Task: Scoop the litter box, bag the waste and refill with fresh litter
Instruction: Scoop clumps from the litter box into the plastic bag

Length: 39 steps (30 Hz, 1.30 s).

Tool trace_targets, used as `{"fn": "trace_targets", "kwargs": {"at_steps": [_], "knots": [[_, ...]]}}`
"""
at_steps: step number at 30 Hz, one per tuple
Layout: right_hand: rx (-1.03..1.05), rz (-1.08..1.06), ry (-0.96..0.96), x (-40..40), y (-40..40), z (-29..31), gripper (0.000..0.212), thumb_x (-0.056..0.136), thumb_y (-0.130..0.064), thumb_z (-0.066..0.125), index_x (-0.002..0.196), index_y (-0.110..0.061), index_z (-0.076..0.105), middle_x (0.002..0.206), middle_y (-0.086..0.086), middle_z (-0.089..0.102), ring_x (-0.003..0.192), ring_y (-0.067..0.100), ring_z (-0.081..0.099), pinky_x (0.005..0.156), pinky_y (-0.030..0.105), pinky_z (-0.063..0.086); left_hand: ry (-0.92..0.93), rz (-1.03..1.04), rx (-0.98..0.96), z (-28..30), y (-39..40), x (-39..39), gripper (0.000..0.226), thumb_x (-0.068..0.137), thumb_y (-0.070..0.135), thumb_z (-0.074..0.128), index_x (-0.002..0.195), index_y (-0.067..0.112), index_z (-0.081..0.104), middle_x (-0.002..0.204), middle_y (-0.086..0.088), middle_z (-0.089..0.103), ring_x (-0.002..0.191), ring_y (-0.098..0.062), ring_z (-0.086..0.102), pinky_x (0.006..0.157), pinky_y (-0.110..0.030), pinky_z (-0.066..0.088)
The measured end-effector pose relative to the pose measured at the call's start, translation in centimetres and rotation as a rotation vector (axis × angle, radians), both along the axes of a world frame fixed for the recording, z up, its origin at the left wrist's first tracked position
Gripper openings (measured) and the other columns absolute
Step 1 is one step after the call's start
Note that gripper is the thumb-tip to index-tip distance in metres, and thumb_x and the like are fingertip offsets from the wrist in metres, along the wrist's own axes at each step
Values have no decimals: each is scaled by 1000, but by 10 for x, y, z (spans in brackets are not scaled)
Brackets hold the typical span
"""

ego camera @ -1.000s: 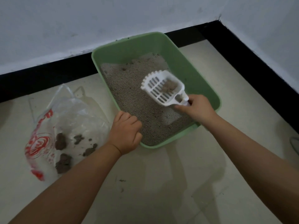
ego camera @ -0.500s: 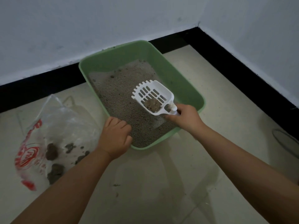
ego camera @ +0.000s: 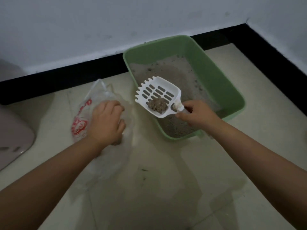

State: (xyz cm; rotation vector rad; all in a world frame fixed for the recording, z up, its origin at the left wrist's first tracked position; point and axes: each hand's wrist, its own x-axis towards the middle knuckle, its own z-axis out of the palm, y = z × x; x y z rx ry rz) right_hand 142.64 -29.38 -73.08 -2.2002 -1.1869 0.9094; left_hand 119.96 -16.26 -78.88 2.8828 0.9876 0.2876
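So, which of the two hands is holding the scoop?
The right hand grips the white scoop by its handle over the green box; the left hand is on the plastic bag.

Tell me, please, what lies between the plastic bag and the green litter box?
In the head view, only a bare strip of floor separates the plastic bag from the green litter box; the scoop hangs above the box's near edge.

A pale tiled floor (ego camera: 166,188) carries the green litter box (ego camera: 221,83), a clear plastic bag (ego camera: 98,95) and a pinkish object (ego camera: 11,130)
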Motion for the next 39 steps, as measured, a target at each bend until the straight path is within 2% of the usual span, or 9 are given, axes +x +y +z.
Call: {"fn": "trace_targets", "kwargs": {"at_steps": [6, 9, 11, 15, 21, 24, 28, 33, 39], "knots": [[-20, 182, -158, -74, 39, -24, 38, 89, -20, 51, 53, -15, 42, 56, 5, 41, 65, 20, 45, 47, 26, 24, 4, 389, 10, 25, 19, -71, 52, 78, 29, 44, 116, -4, 57, 114, -25, 57, 105, -43, 51, 90, -47, 39], [-32, 307, -342, -100, 47, -35, 17, 90, -18, 49, 77, -14, 58, 84, 13, 59, 82, 28, 58, 56, 27, 35, 43, 637, -211, 25, 24, -78, 55, 91, 27, 52, 137, 0, 38, 131, -24, 46, 118, -39, 45, 94, -42, 38], [-57, 406, -493, -113, 49, -37, 18, 88, -12, 48, 101, -10, 59, 104, 12, 60, 92, 31, 60, 66, 28, 38, 21, 655, -330, 20, 23, -78, 46, 93, 26, 49, 131, 0, 46, 124, -22, 54, 109, -35, 53, 86, -38, 42], [2, 512, -816, -127, 51, -33, 21, 57, -3, 76, 75, -7, 66, 73, 14, 62, 56, 31, 61, 50, 27, 30, -108, 601, -340, 13, 20, -71, 28, 92, 10, 48, 114, 0, 61, 109, -20, 62, 96, -33, 58, 79, -34, 43], [-43, 387, -775, -99, 43, -18, 26, 32, -7, 80, 47, -10, 58, 44, 7, 52, 28, 24, 46, 35, 18, 22, -202, 616, -320, 19, 23, -48, 33, 92, 16, 47, 122, 8, 58, 114, -14, 58, 95, -28, 58, 75, -30, 41], [128, 332, -795, -72, 35, -9, 26, 64, -26, 46, 49, -8, 59, 46, 9, 54, 29, 26, 47, 35, 17, 19, -259, 561, -253, 25, 20, -36, 34, 91, 15, 48, 123, 7, 57, 116, -13, 55, 102, -27, 52, 79, -29, 38], [64, 52, -768, -28, 17, 11, 15, 81, -11, 55, 86, -1, 65, 84, 19, 64, 73, 37, 63, 54, 29, 37, -316, 388, -190, 25, 13, -12, 28, 89, 11, 51, 114, 4, 62, 114, -12, 57, 114, -29, 46, 88, -30, 38], [-280, -105, -791, 40, -13, 23, 22, 89, -20, 51, 100, -2, 58, 102, 23, 65, 96, 38, 61, 75, 38, 48, -308, 38, -149, 18, 7, 36, 35, 76, 18, 39, 78, -1, 68, 78, -15, 63, 74, -33, 60, 67, -34, 49], [-808, 46, -745, 89, -20, 33, 20, 91, -23, 46, 95, -7, 58, 71, 5, 56, 59, 15, 55, 53, 24, 43, 2, -187, -109, 3, 3, 88, 34, 72, 21, 37, 59, 6, 64, 62, -9, 58, 59, -26, 58, 53, -27, 49]]}}
